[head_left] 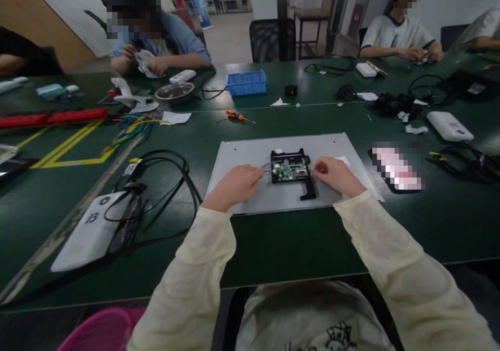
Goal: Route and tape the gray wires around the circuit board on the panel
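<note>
A green circuit board (289, 170) sits in a black plastic frame (309, 188), whose arm reaches down at the lower right. Both lie on a light grey panel (250, 202) in front of me. At the board's left side, my left hand (238, 183) is closed in a pinch on thin grey wire-like strands (267, 168) that run to the frame's edge. My right hand (338, 175) is by the frame's right edge with thumb and fingers curled together. What those fingers hold, if anything, is too small to make out.
An orange screwdriver (235, 115) and a blue basket (246, 83) lie beyond the panel. A white power bank (91, 231) with black cables (187, 184) is at left. A phone (396, 168) lies at right. Several people sit across the green table (273, 247).
</note>
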Available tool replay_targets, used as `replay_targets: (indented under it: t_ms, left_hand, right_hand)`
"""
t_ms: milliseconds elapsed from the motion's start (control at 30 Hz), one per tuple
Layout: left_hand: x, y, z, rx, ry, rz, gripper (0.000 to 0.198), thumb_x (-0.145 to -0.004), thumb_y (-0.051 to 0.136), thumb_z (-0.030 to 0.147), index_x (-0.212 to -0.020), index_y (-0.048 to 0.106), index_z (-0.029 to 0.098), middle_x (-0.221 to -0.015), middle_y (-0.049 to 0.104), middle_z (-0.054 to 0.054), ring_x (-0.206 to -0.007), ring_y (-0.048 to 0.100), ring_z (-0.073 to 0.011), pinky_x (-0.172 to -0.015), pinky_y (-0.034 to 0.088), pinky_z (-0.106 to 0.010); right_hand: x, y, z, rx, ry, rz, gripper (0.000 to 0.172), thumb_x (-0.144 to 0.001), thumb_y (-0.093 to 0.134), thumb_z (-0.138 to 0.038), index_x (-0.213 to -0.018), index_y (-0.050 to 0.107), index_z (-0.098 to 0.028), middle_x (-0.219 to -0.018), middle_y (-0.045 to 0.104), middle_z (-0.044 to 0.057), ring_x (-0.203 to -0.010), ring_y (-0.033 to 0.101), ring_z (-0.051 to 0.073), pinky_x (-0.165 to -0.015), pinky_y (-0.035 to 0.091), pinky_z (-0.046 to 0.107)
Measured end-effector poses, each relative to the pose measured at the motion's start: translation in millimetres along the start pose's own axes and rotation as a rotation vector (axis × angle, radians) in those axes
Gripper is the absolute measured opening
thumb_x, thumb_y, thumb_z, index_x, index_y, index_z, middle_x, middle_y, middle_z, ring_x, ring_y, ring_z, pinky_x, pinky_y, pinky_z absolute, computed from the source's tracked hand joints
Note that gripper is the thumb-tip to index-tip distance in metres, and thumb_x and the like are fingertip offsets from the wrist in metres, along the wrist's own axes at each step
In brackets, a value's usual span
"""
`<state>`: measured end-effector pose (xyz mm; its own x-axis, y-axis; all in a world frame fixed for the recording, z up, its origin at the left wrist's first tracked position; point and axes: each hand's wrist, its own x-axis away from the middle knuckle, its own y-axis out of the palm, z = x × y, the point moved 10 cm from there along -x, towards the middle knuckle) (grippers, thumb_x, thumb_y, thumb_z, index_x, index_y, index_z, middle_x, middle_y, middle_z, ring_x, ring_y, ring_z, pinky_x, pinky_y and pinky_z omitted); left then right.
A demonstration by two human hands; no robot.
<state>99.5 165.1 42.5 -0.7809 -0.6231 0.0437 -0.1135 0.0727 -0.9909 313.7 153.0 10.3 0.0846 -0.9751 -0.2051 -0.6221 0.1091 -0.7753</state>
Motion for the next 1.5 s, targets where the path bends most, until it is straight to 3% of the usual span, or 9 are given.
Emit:
replay_targets:
  t_ms: [167,433,533,667,767,867,1133,1367,1500]
  left_hand:
    - [4.6,-13.3,-13.5,-0.125,-0.039,0.088,0.017,-0.090,0.043,0.015,-0.089,0.060,0.017,-0.089,0.064,-0.010,-0.087,0.058,-0.0247,-0.074,0.039,-0.036]
    - [4.9,-2.0,-28.2,-0.027,-0.070,0.101,0.014,-0.090,0.047,0.022,-0.088,0.061,0.018,-0.094,0.061,-0.010,-0.091,0.056,-0.0241,-0.076,0.039,-0.035]
    - [4.2,-9.5,-26.6,0.044,-0.076,0.170,0.016,-0.091,0.049,0.029,-0.089,0.061,0.018,-0.097,0.061,-0.009,-0.092,0.056,-0.0240,-0.078,0.040,-0.036]
    - [-5.5,-24.4,-20.8,0.228,-0.076,0.286,0.018,-0.092,0.046,0.029,-0.091,0.060,0.018,-0.095,0.060,-0.007,-0.091,0.057,-0.0215,-0.081,0.043,-0.034]
    - [-25.9,-26.1,-24.0,0.375,-0.108,0.326,0.016,-0.091,0.047,0.026,-0.095,0.060,0.018,-0.095,0.060,-0.006,-0.087,0.058,-0.0191,-0.080,0.045,-0.032]
    - [-55.1,-17.2,-36.1,0.474,-0.173,0.337,0.021,-0.087,0.051,0.025,-0.105,0.058,0.018,-0.102,0.059,-0.006,-0.079,0.059,-0.0164,-0.080,0.047,-0.031]
    - [-115.8,25.3,-61.9,0.548,-0.355,0.221,0.025,-0.078,0.065,0.031,-0.097,0.064,0.015,-0.090,0.063,-0.007,-0.092,0.059,-0.0206,-0.086,0.046,-0.031]
    - [-122.6,33.4,-70.7,0.636,-0.391,0.168,0.015,-0.073,0.068,0.027,-0.082,0.064,0.016,-0.080,0.064,-0.003,-0.076,0.060,-0.0173,-0.074,0.047,-0.028]
    - [-121.1,32.9,-75.6,0.658,-0.411,0.218,0.012,-0.070,0.068,0.022,-0.079,0.063,0.016,-0.081,0.065,-0.003,-0.076,0.060,-0.0168,-0.074,0.047,-0.028]
  right_hand:
    - [1.5,-20.2,18.7,0.004,0.125,0.082,0.005,-0.076,0.062,-0.018,-0.081,0.062,-0.019,-0.074,0.066,0.001,-0.071,0.061,0.016,-0.068,0.045,0.028]
    - [8.1,-44.6,53.5,0.227,0.249,0.151,0.010,-0.078,0.059,-0.023,-0.085,0.064,-0.018,-0.089,0.064,0.007,-0.074,0.061,0.019,-0.073,0.047,0.034]
    - [5.3,-45.5,41.8,0.214,0.175,0.205,0.014,-0.080,0.057,-0.022,-0.090,0.065,-0.017,-0.098,0.061,0.010,-0.075,0.061,0.019,-0.078,0.048,0.037]
    - [2.0,-37.8,-4.6,0.080,-0.065,0.248,0.018,-0.087,0.051,-0.024,-0.098,0.064,-0.018,-0.104,0.060,0.010,-0.089,0.061,0.022,-0.086,0.049,0.040]
    - [5.3,-16.4,-45.5,0.058,-0.288,0.146,0.023,-0.091,0.051,-0.028,-0.109,0.062,-0.019,-0.112,0.060,0.011,-0.108,0.056,0.026,-0.097,0.045,0.044]
    - [11.5,7.0,-66.0,0.062,-0.398,0.019,0.029,-0.091,0.053,-0.031,-0.117,0.060,-0.019,-0.121,0.058,0.012,-0.116,0.052,0.027,-0.101,0.043,0.047]
    - [14.5,22.7,-66.9,0.040,-0.374,-0.071,0.035,-0.091,0.051,-0.026,-0.125,0.057,-0.021,-0.124,0.058,0.011,-0.117,0.052,0.026,-0.100,0.045,0.048]
    - [14.0,21.9,-67.8,0.033,-0.345,-0.072,0.035,-0.091,0.052,-0.025,-0.124,0.058,-0.020,-0.125,0.057,0.011,-0.119,0.051,0.026,-0.101,0.045,0.049]
    - [14.2,22.0,-68.1,0.027,-0.333,-0.075,0.035,-0.090,0.052,-0.024,-0.125,0.057,-0.022,-0.125,0.057,0.011,-0.119,0.051,0.027,-0.101,0.045,0.051]
